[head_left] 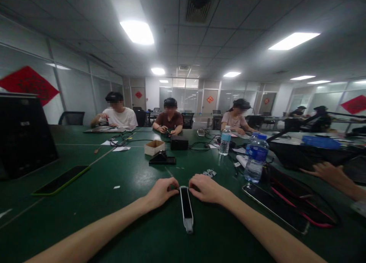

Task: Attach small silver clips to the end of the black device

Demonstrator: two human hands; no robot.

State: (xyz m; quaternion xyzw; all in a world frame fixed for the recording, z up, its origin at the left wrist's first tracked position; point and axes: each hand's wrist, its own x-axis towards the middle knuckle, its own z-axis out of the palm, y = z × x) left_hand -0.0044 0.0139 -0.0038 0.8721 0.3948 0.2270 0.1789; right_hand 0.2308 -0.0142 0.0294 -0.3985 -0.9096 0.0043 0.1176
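In the head view, the left hand (162,191) and the right hand (206,189) have curled fingers, one at each side of the far end of a slim black-and-white device (187,206); whether they grip it or merely rest beside it, I cannot tell. Work on it looks under way; what is finished or left does not show. The device lies on the green table (148,242) between the forearms, its near end untouched.

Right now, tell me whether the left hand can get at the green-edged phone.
Probably yes: between the left hand and the green-edged phone, only a small, flat white scrap shows on the tabletop, so the way looks free.
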